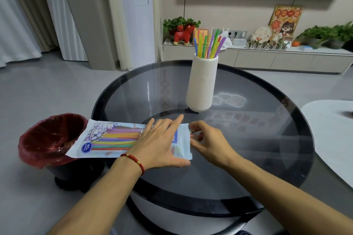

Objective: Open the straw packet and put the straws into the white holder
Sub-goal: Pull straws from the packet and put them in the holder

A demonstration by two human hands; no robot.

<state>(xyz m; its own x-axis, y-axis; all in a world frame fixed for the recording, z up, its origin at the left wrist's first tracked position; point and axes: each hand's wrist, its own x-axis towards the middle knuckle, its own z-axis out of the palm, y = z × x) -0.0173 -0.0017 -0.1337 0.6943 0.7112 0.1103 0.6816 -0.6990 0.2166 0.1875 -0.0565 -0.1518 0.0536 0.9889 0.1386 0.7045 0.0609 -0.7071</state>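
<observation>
The straw packet lies flat on the left part of the round glass table, with coloured straws showing through it. My left hand presses flat on its right half, thumb at the near corner. At the packet's open right end my right hand curls its fingers around the tips of a few straws poking out. The white ribbed holder stands upright behind my hands, with several coloured straws sticking out of its top.
A bin with a red liner stands on the floor left of the table, under the packet's left end. A white table edge is at the right. A low cabinet with plants and ornaments runs along the back wall.
</observation>
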